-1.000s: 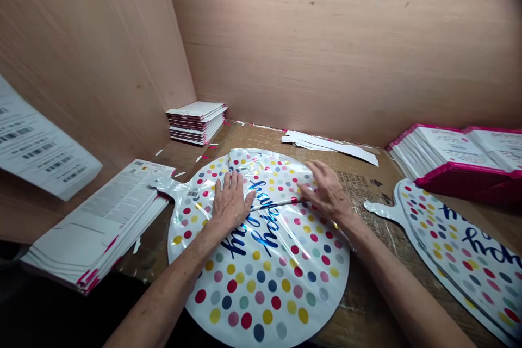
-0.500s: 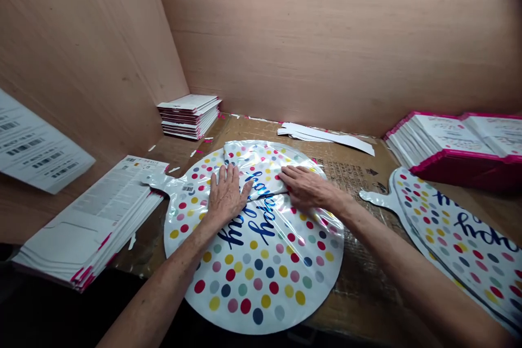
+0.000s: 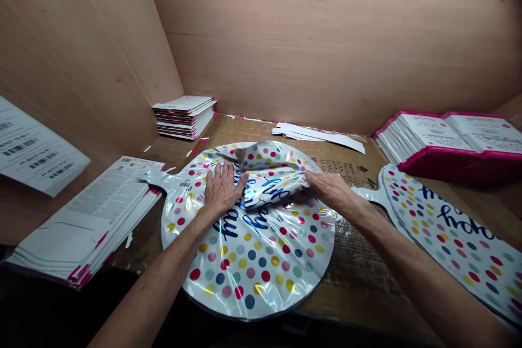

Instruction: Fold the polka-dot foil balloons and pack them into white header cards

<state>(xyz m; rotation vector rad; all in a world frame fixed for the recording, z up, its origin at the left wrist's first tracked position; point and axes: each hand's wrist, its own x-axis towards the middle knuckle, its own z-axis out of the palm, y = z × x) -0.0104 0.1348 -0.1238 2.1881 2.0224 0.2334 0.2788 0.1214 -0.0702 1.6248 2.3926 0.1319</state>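
Note:
A round foil balloon (image 3: pixel 261 261) with coloured dots and blue lettering lies flat in front of me, its tail pointing left. Its upper part is creased and partly lifted into a fold. My left hand (image 3: pixel 222 190) rests on it left of centre, fingers spread and palm down. At the upper right, my right hand (image 3: pixel 328 190) pinches the raised foil of the balloon, its fingertips partly hidden by the hand. More dotted foil balloons (image 3: pixel 460 239) lie in a pile at the right, beneath and beyond my right forearm.
Printed cards (image 3: pixel 81 223) are stacked at the left, near a hanging barcode sheet (image 3: pixel 36 147). Folded cards (image 3: pixel 183 117) stand in the back left corner. White paper strips (image 3: pixel 318 136) lie at the back. A pink-edged box of cards (image 3: pixel 452 157) is at the right. Wooden panels (image 3: pixel 318 38) rise behind.
My right hand has moved right and changed from lying on the foil to pinching it. The balloon's top layer has been pulled up and wrinkled. My left hand stays pressed on it.

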